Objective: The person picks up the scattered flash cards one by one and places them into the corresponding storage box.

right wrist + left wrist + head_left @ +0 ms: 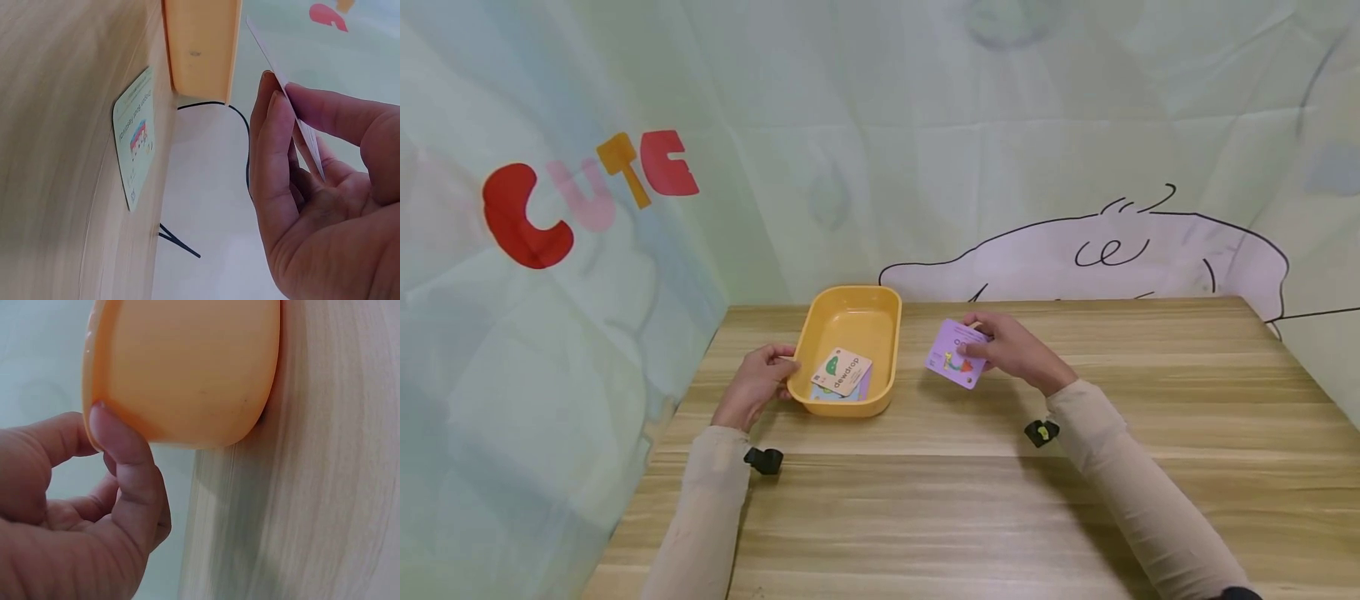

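Note:
My left hand pinches the left rim of a yellow plastic tray between thumb and fingers; the left wrist view shows the thumb over the edge. Inside the tray, at its near end, a beige "dewdrop" card lies on top of a card with blue and purple on it. To the right of the tray, my right hand pinches a purple picture card above the table. A pale green card lies on the table in the right wrist view; the head view does not show it.
The wood-grain table runs back to a printed cloth backdrop. A small black device sits at the left wrist, another black device at the right.

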Demonstrator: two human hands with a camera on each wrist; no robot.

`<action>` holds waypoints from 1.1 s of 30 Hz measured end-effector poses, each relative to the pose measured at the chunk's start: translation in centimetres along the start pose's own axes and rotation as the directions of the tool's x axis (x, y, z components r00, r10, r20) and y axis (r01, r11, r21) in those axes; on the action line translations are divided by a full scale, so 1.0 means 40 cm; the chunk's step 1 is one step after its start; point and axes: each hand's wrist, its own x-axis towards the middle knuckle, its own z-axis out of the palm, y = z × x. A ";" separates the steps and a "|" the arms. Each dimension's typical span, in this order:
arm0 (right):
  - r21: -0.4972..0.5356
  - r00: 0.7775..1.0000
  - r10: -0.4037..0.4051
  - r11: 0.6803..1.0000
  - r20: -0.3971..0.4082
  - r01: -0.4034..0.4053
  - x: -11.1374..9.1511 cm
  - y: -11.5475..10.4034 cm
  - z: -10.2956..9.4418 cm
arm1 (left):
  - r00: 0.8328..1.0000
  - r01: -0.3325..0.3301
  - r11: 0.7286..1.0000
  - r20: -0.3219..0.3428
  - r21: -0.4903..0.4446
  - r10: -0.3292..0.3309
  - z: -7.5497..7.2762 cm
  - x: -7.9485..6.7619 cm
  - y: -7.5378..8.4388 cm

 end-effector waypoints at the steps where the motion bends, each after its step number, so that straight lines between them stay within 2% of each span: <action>1: -0.002 1.000 -0.005 1.000 0.001 0.005 0.001 -0.003 0.001 | 1.000 0.002 1.000 -0.002 0.000 -0.002 0.000 0.000 0.000; 9: 0.012 1.000 -0.019 1.000 0.002 0.019 0.013 -0.021 0.016 | 1.000 0.011 1.000 -0.005 -0.006 -0.011 -0.003 0.000 0.002; 17: 0.014 1.000 -0.005 1.000 0.010 0.005 0.026 -0.031 0.028 | 1.000 -0.010 1.000 0.009 0.004 0.010 -0.005 0.001 -0.001; 33: 0.021 0.998 -0.059 0.998 0.005 0.059 0.059 -0.063 0.070 | 1.000 -0.009 1.000 0.014 -0.005 0.009 -0.002 0.002 -0.003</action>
